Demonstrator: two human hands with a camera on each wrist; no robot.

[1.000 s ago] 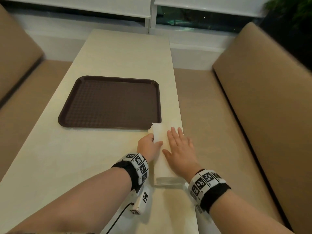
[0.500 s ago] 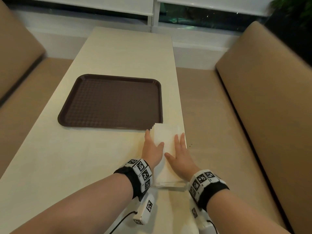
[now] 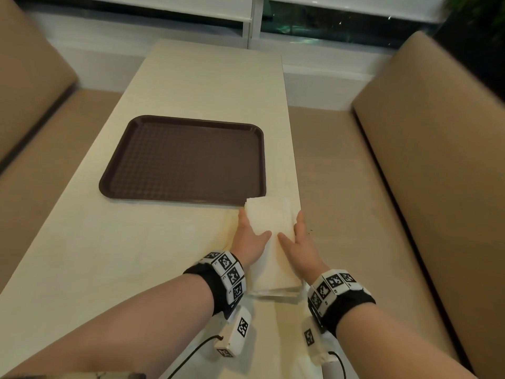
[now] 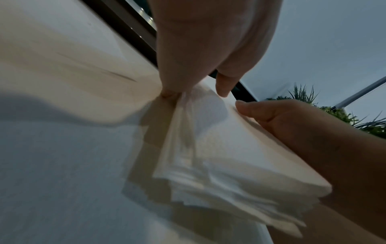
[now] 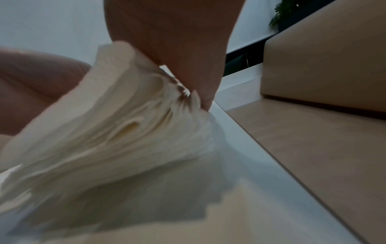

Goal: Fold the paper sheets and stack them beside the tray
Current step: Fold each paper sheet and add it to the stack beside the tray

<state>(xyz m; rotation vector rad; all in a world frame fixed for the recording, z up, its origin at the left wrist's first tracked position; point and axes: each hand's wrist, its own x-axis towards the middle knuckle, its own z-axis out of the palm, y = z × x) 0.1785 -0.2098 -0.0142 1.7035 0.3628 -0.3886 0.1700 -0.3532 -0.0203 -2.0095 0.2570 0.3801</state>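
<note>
Head view: left hand (image 3: 250, 239) and right hand (image 3: 299, 242) clasp the paper stack (image 3: 273, 242) by its sides, squaring it at the tray's (image 3: 180, 162) five o'clock corner.

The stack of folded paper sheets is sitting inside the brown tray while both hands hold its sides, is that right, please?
Not quite: the stack of folded paper sheets lies on the table beside the brown tray, at its near right corner, as the head view shows. The left hand and right hand do hold its sides.
</note>
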